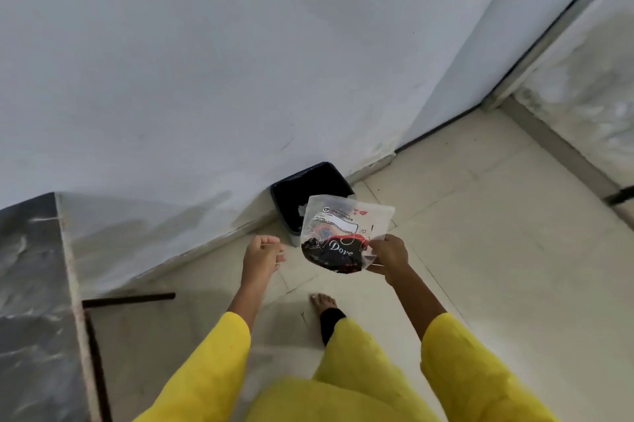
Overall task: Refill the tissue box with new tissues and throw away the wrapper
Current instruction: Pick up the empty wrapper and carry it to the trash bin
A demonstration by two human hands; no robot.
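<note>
My right hand (389,257) grips the lower right edge of an empty clear plastic tissue wrapper (343,233) with black and red print. The wrapper hangs in the air just in front of and partly over a dark square waste bin (308,188) that stands on the floor against the white wall. My left hand (262,255) is closed in a loose fist with nothing in it, to the left of the wrapper and apart from it. The tissue box is not in view.
A dark marble counter (27,284) fills the lower left, with a dark metal bar (130,298) under it. A white wall (206,61) is ahead, and a door frame (555,27) at the right. Pale floor tiles (497,233) spread to the right. My bare foot (324,305) stands below the wrapper.
</note>
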